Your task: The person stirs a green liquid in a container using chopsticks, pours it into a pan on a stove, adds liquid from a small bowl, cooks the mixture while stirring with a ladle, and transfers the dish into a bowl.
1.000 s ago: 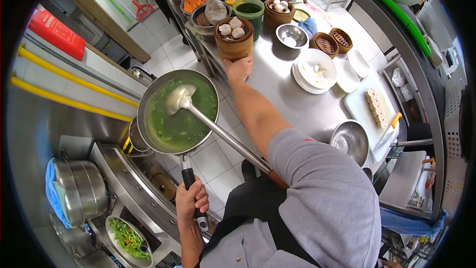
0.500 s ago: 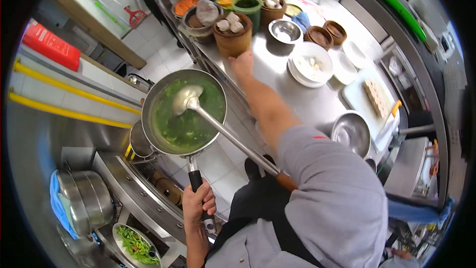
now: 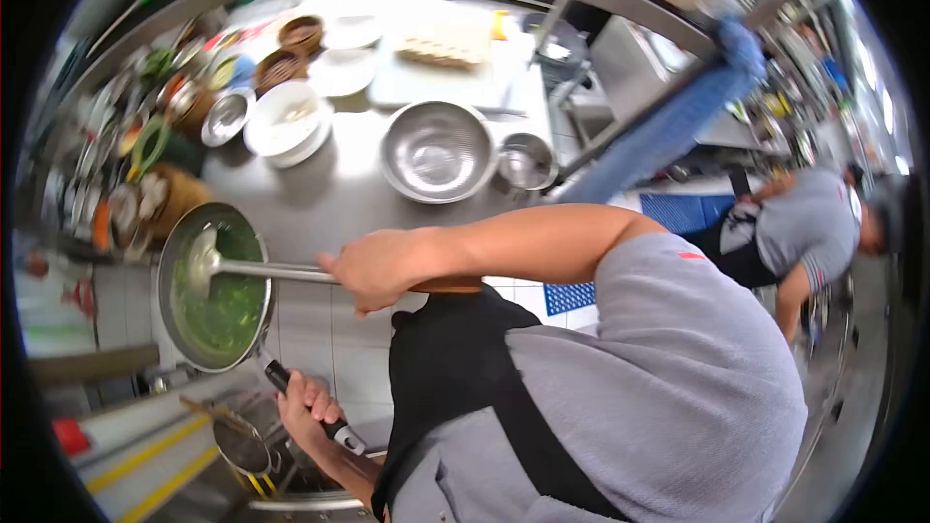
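Observation:
My left hand [image 3: 312, 404] is wrapped round the black handle of a pan [image 3: 263, 329] at the lower left. Green soup [image 3: 228, 305] with leafy bits fills the pan. The bowl of a long metal ladle [image 3: 204, 261] sits in the soup, its shaft lying to the right over the rim. My right hand [image 3: 373, 268] is over the ladle's shaft near its wooden end; its fingers are blurred, and whether they grip is hidden. Left of it, beyond the pan, a bamboo steamer [image 3: 184, 196] with white dumplings stands at the counter's edge.
On the steel counter [image 3: 349, 160] are a perforated bowl [image 3: 438, 153], a small pot [image 3: 526, 161], white plates [image 3: 291, 124] and a cutting board [image 3: 387, 87] with a pale block. Another person [image 3: 804, 223] stands at the right. A strainer [image 3: 242, 441] is below the pan.
The view has swung to the right. My right hand has left the bamboo steamer and is now over the ladle's shaft. My left hand still holds the pan.

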{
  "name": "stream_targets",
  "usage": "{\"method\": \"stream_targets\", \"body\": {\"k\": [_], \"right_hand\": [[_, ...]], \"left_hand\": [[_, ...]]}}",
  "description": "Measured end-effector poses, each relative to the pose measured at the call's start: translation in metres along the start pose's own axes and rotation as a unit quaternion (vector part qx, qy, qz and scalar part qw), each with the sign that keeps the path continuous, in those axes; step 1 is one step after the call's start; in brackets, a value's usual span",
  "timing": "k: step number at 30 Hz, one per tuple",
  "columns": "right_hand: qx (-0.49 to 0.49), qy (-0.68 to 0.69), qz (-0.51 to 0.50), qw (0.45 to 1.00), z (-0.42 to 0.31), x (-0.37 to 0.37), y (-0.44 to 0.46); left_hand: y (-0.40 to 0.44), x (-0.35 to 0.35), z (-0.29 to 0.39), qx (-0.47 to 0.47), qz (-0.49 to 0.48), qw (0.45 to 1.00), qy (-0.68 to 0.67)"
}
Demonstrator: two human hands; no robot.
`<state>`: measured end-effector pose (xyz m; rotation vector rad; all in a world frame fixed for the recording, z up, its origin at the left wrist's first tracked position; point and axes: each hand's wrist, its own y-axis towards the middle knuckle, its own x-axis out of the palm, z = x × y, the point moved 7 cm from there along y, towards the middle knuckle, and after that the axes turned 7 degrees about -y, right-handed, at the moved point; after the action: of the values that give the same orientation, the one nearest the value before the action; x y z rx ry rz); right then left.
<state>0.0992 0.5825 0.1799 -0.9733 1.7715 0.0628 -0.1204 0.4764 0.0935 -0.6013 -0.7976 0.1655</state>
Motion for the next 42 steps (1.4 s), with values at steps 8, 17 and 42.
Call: {"method": "stream_targets", "body": {"k": [8,17,42], "right_hand": [[0.011,0.015,0.171,0.985,0.057,-0.030,-0.045],[0.107,0.015,0.193,0.975,0.154,-0.054,-0.010],[0.035,0.096,0.303,0.947,0.208,-0.123,0.015]], "left_hand": [[0.035,0.079,-0.009,-0.015,-0.024,0.995,0.100],[0.119,0.149,-0.008,0.026,-0.068,0.993,0.091],[0.178,0.198,0.044,0.045,0.020,0.975,0.215]]}}
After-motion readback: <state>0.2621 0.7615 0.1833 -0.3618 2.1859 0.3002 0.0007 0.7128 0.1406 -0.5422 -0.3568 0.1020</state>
